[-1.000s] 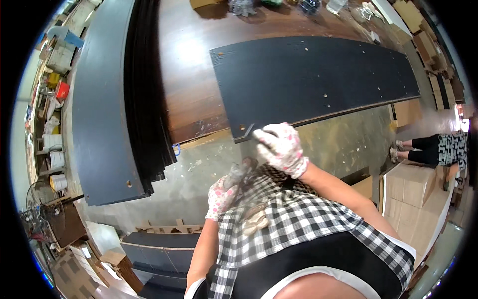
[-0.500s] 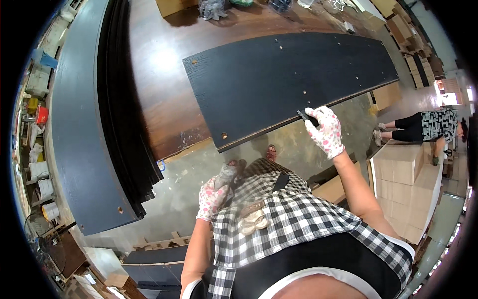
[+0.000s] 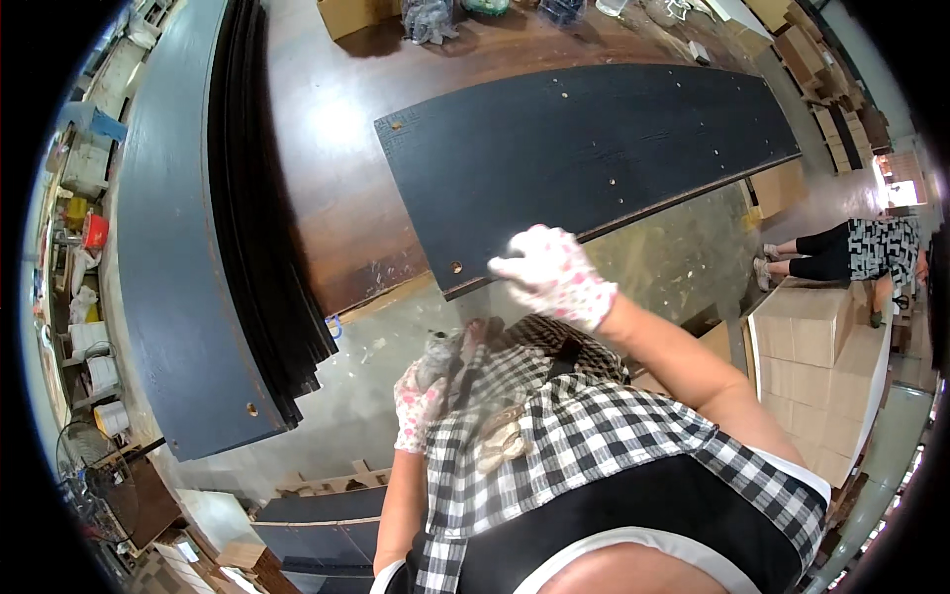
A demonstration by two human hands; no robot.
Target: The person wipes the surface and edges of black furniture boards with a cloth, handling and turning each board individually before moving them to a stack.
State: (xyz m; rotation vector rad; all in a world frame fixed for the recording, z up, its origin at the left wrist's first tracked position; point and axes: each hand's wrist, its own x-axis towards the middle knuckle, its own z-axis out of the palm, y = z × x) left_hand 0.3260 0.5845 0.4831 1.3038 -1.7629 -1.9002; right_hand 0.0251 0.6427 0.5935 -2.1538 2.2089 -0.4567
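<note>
A long dark blue-black board (image 3: 534, 163) with one curved edge and several small holes lies on the brown table. My right hand (image 3: 559, 277), in a white glove with pink dots, is by the board's near edge, towards its left end. Its fingers are bent together and slightly blurred; whatever they hold is hidden under the glove. In front of my checked apron (image 3: 594, 416), my left hand (image 3: 418, 404), gloved alike, is closed on a crumpled grey cloth (image 3: 435, 358). A round hole (image 3: 456, 267) shows at the board's near left corner.
A stack of dark curved boards (image 3: 178, 257) stands at the left. Cardboard boxes (image 3: 807, 332) are at the right, where another person (image 3: 876, 247) stands. Along the table's far side are an open carton (image 3: 356, 15) and a grey plastic bag (image 3: 427, 20). A fan (image 3: 94, 465) is lower left.
My right hand has moved left along the board's near edge. The small black block it held is now out of sight. My left hand keeps the grey cloth, which has tilted slightly.
</note>
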